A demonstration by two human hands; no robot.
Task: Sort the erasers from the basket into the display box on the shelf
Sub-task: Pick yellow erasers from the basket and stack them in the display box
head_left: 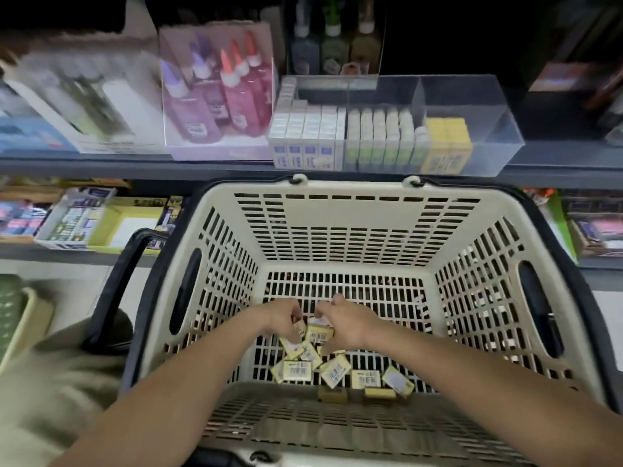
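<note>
Your left hand [285, 316] and right hand [344, 320] both pinching erasers [317, 333] low in basket [337, 217], gathering handful to save trips. Rest lie loose near. Box [472, 106] far, right compartment part-filled.

glitter glue bottles [215, 96] in clear case on upper shelf; yellow open box [126, 225] on lower shelf.

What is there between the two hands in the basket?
In the head view, a yellow eraser sits between the left hand and the right hand; both hands appear to hold it above the pile.
</note>
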